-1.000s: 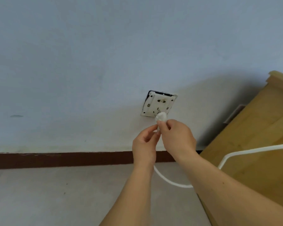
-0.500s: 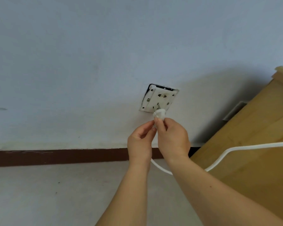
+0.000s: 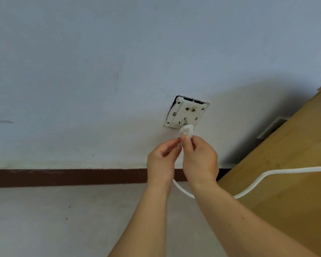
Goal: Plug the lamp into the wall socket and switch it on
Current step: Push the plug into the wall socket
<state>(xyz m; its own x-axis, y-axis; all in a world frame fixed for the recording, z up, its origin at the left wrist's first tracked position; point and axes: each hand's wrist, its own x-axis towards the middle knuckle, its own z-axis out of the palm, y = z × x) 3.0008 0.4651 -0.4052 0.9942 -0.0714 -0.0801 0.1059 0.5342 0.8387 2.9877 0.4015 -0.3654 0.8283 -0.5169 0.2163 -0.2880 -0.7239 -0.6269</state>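
A white wall socket point(image 3: 186, 113) sits loose and tilted in the pale wall point(image 3: 100, 71). At its six o'clock edge a white plug point(image 3: 187, 131) meets the face, prongs at the lower slots. The right hand point(image 3: 199, 160) pinches the plug from five o'clock; the left hand point(image 3: 162, 160) touches it from seven o'clock. A white cord point(image 3: 258, 182) trails toward three o'clock across a wooden cabinet point(image 3: 285, 173), above the brown skirting board point(image 3: 63, 177).

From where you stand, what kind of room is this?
Probably a room in a home: a painted wall with a socket low on it, a dark skirting board, and wooden furniture beside it.
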